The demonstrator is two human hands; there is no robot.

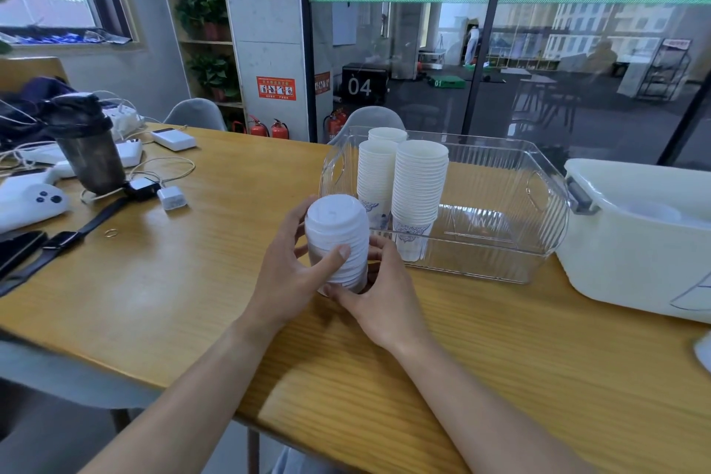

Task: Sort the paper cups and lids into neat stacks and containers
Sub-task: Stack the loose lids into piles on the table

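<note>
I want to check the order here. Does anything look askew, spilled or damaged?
Nothing stands out. The cup stacks stand upright in the clear bin, and both hands hold the lid stack straight.

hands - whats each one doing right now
Left hand: curled round the stack of lids, holding it.
Right hand: gripping the same stack at its base.

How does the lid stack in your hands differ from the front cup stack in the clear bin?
The lid stack is shorter than the cup stack. It sits on the table, gripped by the left hand and right hand; the cup stack stands untouched inside the clear bin. Lids are plain; the lowest cup shows a blue pattern. Both are white and ribbed.
</note>
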